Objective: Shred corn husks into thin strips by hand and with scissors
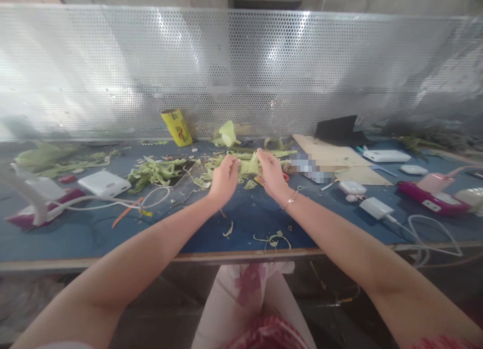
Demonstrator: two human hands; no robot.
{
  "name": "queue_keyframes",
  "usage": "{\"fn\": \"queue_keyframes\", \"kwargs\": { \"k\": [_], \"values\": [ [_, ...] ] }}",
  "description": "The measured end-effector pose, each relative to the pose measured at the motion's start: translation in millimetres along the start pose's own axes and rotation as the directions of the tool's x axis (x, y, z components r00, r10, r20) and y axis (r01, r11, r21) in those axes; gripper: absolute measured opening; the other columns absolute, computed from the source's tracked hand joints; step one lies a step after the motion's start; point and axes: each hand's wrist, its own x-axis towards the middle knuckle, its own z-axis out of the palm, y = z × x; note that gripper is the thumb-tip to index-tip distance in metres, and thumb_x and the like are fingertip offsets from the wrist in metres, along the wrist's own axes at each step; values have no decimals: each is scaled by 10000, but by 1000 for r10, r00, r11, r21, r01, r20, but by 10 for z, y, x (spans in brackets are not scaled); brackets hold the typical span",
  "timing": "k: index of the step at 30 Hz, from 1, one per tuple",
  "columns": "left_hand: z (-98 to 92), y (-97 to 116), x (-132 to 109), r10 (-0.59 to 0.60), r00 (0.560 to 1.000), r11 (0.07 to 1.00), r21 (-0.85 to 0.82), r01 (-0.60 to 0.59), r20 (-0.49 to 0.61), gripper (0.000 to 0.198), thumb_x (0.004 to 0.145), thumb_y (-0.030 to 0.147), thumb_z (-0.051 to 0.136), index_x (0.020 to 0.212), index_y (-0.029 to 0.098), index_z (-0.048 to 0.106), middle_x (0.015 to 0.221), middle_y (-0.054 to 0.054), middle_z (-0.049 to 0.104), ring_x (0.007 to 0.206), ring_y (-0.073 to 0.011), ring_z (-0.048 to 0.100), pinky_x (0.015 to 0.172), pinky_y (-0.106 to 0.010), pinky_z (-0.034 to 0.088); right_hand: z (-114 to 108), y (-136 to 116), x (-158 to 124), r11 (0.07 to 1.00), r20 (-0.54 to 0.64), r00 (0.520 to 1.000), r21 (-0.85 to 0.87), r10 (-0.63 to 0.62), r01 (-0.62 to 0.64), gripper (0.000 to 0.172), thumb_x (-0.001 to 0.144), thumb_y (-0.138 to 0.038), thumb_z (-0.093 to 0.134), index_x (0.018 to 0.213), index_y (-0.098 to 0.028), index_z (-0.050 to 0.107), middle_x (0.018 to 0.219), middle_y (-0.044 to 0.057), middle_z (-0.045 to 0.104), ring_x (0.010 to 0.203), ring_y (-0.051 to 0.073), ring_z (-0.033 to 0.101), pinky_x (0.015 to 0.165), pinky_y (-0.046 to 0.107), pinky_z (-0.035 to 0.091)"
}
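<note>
My left hand (225, 178) is above the middle of the blue table, its thumb and fingers pinched together. Whatever lies in that pinch is too small to make out. My right hand (272, 173), wearing a thin bracelet (291, 200), has its fingers closed on the edge of a pale green leafy piece (249, 163) between the two hands. Behind and beneath them are green scraps (211, 167), partly covered by my fingers. To the left is a heap of cut green strips (156, 171). An orange-red loop (286, 177) shows beside my right fingers.
A yellow tube (176, 127) leans near the perforated metal screen (188, 62). White power banks (104, 183), cables and magenta power strips (432, 198) lie at both sides. Cardboard (362, 175) and a phone-like blurred object (312, 168) are right. Peel scraps (277, 240) lie near the front edge.
</note>
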Motion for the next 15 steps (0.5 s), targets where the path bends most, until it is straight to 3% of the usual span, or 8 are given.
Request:
{"fn": "queue_keyframes", "kwargs": {
  "k": [5,10,15],
  "values": [
    [-29,-29,39,-23,1000,999,-29,23,-19,138,871,279,369,767,214,433,447,68,404,417,-95,453,496,-222,339,13,-57,-57,997,158,986,43,61,-69,464,687,-563,617,583,-216,328,476,-99,202,337,34,177,332,210,112],
    [-33,-45,56,-24,999,999,-28,25,38,158,873,299,361,755,215,424,483,62,409,434,-95,442,501,-227,330,-72,-33,21,943,231,964,-271,-132,194,404,759,-531,529,586,-206,363,495,-67,320,433,74,356,431,220,283],
    [-9,-62,78,43,999,999,30,-44,7,211,858,250,380,654,199,392,584,28,425,561,-99,424,571,-238,317,-99,-43,28,845,232,944,-433,-234,315,338,809,-398,456,572,-205,309,523,-55,297,507,89,335,495,231,284]
  ]
}}
